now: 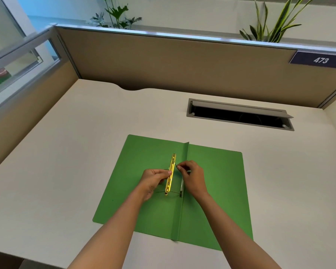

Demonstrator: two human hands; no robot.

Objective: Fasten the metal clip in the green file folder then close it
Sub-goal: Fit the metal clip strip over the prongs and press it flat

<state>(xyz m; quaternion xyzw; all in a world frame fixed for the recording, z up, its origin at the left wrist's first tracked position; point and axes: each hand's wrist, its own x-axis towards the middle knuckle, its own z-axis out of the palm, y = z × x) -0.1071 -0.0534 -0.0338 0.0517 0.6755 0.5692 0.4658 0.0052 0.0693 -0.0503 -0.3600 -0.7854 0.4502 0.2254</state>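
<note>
A green file folder [217,183] lies open and flat on the desk, its spine fold running toward me down the middle. A long gold metal clip bar [171,172] stands lifted just left of the spine. My left hand [152,181] grips this bar at its middle from the left. My right hand [192,176] pinches a thin metal prong [176,166] of the clip next to the bar's upper part. A grey metal strip [182,188] of the fastener lies along the spine below my right hand. Thin prongs curve beneath the bar's near end.
The beige desk [66,152] is walled by tan partition panels [163,61] behind and left. A grey cable hatch [239,114] stands open at the back right. A sign reading 473 [321,60] hangs on the partition. Plants rise behind it.
</note>
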